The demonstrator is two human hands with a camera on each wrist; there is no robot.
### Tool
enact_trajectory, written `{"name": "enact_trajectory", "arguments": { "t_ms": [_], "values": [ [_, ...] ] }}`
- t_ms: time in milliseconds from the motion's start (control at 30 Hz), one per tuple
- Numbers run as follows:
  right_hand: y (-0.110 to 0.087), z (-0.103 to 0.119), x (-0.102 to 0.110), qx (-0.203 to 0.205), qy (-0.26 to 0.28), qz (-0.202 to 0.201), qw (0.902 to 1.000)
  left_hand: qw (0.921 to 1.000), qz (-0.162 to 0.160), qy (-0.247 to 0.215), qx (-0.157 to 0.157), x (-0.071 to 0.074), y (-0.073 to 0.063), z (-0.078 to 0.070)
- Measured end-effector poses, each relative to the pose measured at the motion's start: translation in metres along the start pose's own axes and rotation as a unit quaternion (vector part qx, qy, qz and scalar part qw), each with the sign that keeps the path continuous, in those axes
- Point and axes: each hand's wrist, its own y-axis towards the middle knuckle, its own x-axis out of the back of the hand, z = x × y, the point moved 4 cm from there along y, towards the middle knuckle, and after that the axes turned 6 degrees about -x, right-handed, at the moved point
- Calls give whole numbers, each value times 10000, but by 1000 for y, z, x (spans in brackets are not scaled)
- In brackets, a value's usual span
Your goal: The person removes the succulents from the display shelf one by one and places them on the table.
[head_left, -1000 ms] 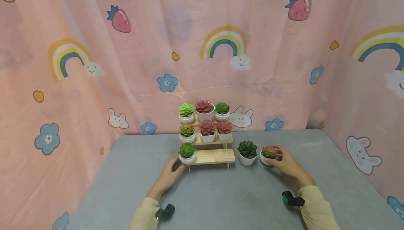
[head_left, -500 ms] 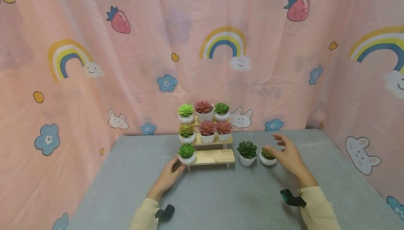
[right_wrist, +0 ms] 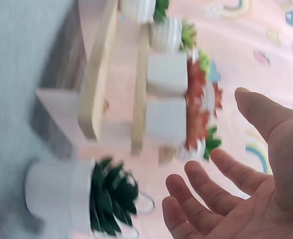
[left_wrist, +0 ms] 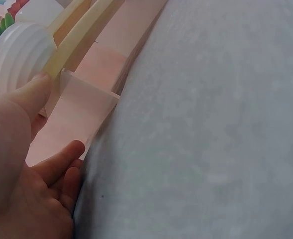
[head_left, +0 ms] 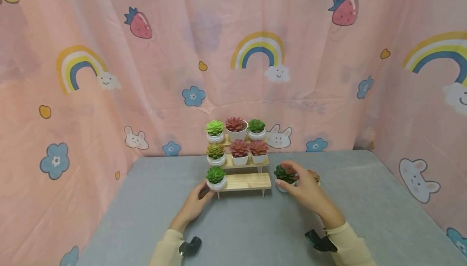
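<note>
A three-tier wooden display stand carries several small potted succulents. At the left end of its lowest step my left hand grips the plank; its thumb lies against the edge beside a white ribbed pot. To the right of the stand, a dark green succulent stands upright on the table in a round white pot. My right hand is over it with thumb and fingers spread. In the right wrist view those fingers are apart from the plant.
An orange-green succulent stands behind my right hand, partly hidden by it. A bright green succulent sits at the left of the bottom step. The grey table ends at a pink patterned curtain.
My right hand let go of the orange-green succulent, lifted off it and moved left to the dark green one. My left hand stayed at the stand.
</note>
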Motion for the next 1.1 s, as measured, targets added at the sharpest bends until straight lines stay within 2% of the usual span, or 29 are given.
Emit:
{"name": "enact_trajectory", "arguments": {
  "t_ms": [233, 400, 533, 733, 933, 1100],
  "values": [
    [-4, 7, -36, 79, 398, 706, 9967, 10000, -24, 62, 41, 0, 0, 1],
    [-6, 10, -56, 122, 557, 1060, 9927, 10000, -28, 5, 60, 0, -1, 0],
    [-2, 17, -72, 186, 695, 1142, 9908, 9999, -39, -27, 114, 0, 0, -1],
    [20, 40, -104, 137, 1078, 1330, 9851, 10000, -9, -51, 45, 1, 1, -1],
    [36, 49, -132, 6, 1599, 1368, 9776, 10000, 37, 31, 6, 0, 0, 0],
    [43, 51, -143, -32, 1441, 1194, 9823, 10000, 35, -1, -14, -1, -1, -2]
  ]
}}
